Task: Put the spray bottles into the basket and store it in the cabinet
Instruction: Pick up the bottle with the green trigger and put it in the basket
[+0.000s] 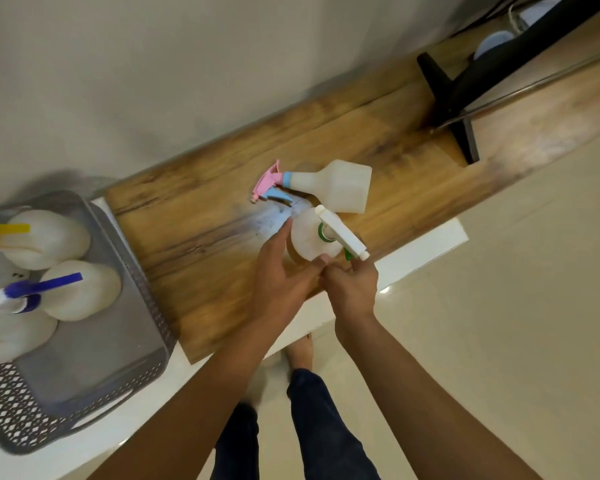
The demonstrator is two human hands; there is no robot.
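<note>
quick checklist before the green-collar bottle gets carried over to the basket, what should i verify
1. Grip on the green-collar spray bottle: left hand and right hand both touch it, firm hold cannot tell.
2. Bottle upright: ok, trigger head on top.
3. Room in the grey basket: ok, its near part is bare.
4. Bottles already in the basket: ok, yellow-trigger bottle and blue-trigger bottle stand at the far end.
5. Pink-trigger bottle: not ok, lying on the wooden top, not yet in the basket.
6. Cabinet: cannot tell, out of view.
</note>
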